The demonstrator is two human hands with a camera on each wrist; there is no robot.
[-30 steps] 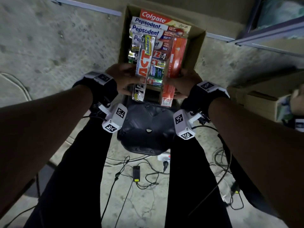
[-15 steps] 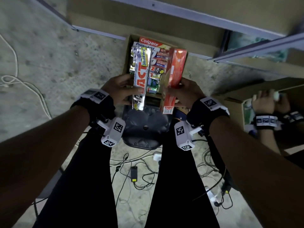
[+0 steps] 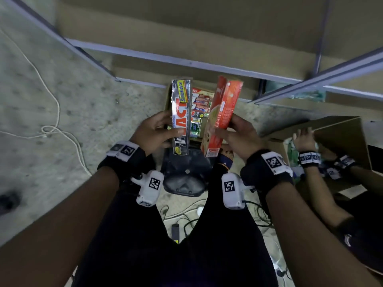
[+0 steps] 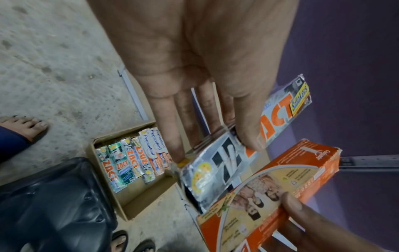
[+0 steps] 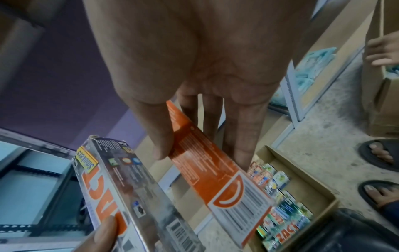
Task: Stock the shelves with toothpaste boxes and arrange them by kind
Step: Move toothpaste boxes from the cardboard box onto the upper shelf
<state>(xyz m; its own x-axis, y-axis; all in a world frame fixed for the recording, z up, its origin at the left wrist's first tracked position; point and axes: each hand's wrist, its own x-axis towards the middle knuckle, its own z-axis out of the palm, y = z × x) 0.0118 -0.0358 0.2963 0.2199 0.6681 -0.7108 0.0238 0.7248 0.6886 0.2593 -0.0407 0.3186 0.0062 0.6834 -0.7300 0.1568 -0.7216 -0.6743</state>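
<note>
Across the top of the head view, from 10 to 2 o'clock, runs the shelf unit [image 3: 186,38] with brown boards and pale metal rails. At 3 o'clock a large cardboard box [image 3: 342,137] stands open, and another person's hand [image 3: 304,137] reaches into it. At 12 o'clock from the hands, on the concrete floor, sits the open carton [image 4: 134,204]. It holds toothpaste boxes on edge in a row: several Zact, then Pepsodent, with a bare stretch of carton bottom at its near end. A black stool seat [image 3: 184,175] sits between the person's knees at 6 o'clock of the carton.

The left hand [image 3: 153,133] pinches the silver Zact Smokers box [image 3: 180,114] between thumb and fingers near its lower end. The right hand [image 3: 238,137] grips the orange Colgate box [image 3: 222,114] the same way. Both boxes are held upright, side by side but apart, above the carton.

Compared with a second ago, both boxes have been lifted clear of the carton and higher toward the shelf, and the view has tipped up, showing more shelving and less of the carton.
</note>
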